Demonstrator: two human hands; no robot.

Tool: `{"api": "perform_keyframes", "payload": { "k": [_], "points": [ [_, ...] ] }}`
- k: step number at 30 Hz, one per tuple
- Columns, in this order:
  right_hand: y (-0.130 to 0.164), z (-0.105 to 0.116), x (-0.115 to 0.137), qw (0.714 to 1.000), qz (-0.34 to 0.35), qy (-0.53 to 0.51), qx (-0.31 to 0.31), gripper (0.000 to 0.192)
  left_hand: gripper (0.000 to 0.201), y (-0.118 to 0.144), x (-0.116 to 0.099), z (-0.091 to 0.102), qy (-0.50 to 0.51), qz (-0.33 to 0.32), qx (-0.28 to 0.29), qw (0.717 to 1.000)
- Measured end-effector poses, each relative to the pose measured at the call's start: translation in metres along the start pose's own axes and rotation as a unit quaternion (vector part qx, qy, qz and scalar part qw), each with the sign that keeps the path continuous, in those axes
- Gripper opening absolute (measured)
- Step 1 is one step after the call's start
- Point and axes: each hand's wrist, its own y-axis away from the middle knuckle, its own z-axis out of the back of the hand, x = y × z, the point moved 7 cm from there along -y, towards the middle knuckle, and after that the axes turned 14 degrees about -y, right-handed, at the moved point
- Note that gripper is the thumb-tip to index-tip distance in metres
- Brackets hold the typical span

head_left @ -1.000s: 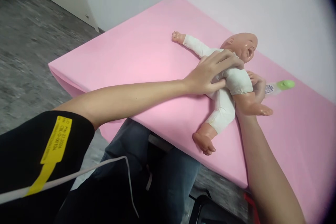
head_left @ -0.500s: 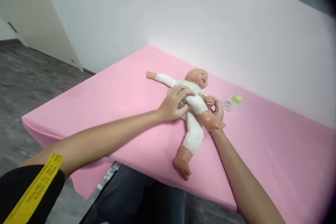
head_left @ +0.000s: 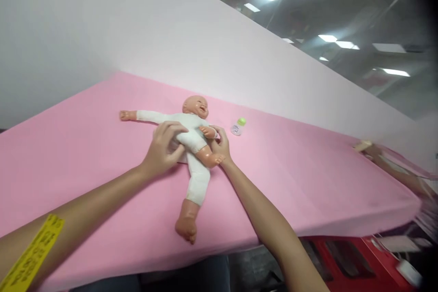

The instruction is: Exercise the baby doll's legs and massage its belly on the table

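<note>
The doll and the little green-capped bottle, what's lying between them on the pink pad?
Nothing: in the head view, only bare pink pad separates the doll from the bottle. The right hand sits nearer the doll's side.

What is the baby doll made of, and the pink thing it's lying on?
The doll has a shiny head and feet, probably hard plastic or vinyl; its white body looks like soft matte cloth with wrinkles. The pink surface looks like smooth matte foam or a padded mat, though that is uncertain.
</note>
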Motion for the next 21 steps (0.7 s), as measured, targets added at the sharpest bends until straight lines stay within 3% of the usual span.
{"api": "perform_keyframes", "payload": {
  "k": [8,17,21],
  "points": [
    [-0.001,-0.001,0.006,1.000,0.021,0.013,-0.013,0.030,0.034,-0.002,0.001,0.003,-0.020,-0.016,-0.016,1.000],
    [-0.004,-0.003,0.016,0.998,0.065,0.017,-0.017,0.029,0.047,-0.003,0.011,-0.001,0.009,0.013,-0.029,0.999],
    [-0.007,-0.002,0.015,0.997,0.070,0.002,-0.013,0.035,0.039,-0.004,0.010,-0.002,-0.046,-0.026,-0.044,0.998]
  ]
}}
